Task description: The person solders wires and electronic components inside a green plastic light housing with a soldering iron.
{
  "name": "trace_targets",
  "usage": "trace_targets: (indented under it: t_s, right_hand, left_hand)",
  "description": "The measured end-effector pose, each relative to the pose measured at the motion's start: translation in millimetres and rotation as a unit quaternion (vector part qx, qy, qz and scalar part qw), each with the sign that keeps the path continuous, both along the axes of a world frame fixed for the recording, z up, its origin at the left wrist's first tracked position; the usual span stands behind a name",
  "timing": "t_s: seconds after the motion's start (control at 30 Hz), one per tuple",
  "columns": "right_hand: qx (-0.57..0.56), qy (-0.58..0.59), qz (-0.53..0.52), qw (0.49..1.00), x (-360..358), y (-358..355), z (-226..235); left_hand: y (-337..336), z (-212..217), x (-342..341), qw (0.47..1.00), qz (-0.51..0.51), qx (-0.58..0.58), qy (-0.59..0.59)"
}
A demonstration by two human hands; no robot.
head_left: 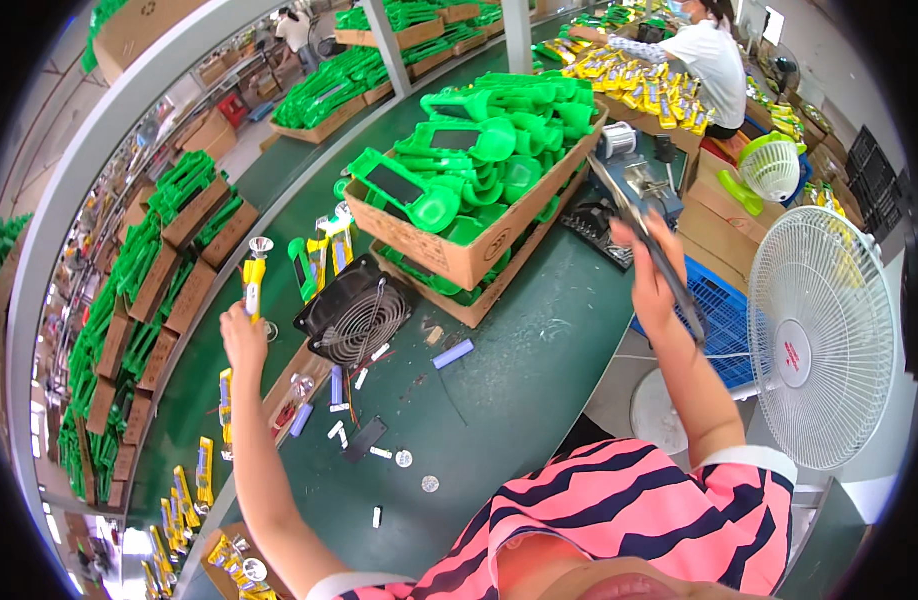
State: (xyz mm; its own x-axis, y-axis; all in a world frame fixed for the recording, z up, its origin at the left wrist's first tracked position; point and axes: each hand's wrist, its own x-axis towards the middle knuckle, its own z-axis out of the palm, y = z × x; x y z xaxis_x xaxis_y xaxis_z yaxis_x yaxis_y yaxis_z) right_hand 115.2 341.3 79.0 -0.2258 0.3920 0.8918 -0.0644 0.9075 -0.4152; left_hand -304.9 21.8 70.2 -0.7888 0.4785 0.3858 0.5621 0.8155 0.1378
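Out to the left, my left hand (243, 345) grips a yellow and white lamp assembly (253, 278) with a clear round reflector on its upper end. My right hand (661, 268), raised beside the bench's right edge, is closed around a long dark tool (682, 292); motion blur hides its exact kind. Near that hand stand a spool of wire (619, 138) and a metal bench device. Between my hands, a cardboard box (459, 258) is heaped with green plastic housings (504, 140). A square black fan (364, 318) sits right of my left hand.
Blue cylindrical cells (453, 354) and small parts lie on the green bench (519, 400). Yellow assemblies (205, 470) line the left side. Boxes of green housings (129, 350) stand beyond. A white fan (819, 340) and blue crate (717, 325) are right; a co-worker (717, 75) works behind.
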Motion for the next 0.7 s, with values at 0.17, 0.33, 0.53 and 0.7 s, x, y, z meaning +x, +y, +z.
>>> trace_targets:
  t_s: [0.17,0.33,0.53,0.7]
  right_hand:
    - [-0.040,0.021,0.099,0.994,-73.3,35.9,76.5]
    - [-0.033,-0.155,-0.012,0.987,-148.0,67.4,110.6]
    - [-0.055,-0.234,-0.079,0.967,-187.7,75.7,101.7]
    - [-0.117,-0.314,-0.058,0.940,-194.0,84.7,113.3]
  left_hand:
    - [-19.9,70.1,140.3,0.973,-0.169,-0.022,0.156]
    - [-48.3,26.4,258.2,0.945,-0.299,-0.101,0.087]
    - [-70.2,-65.8,343.0,0.950,-0.287,-0.122,-0.016]
    - [-71.7,-83.8,382.7,0.970,-0.203,-0.129,-0.040]
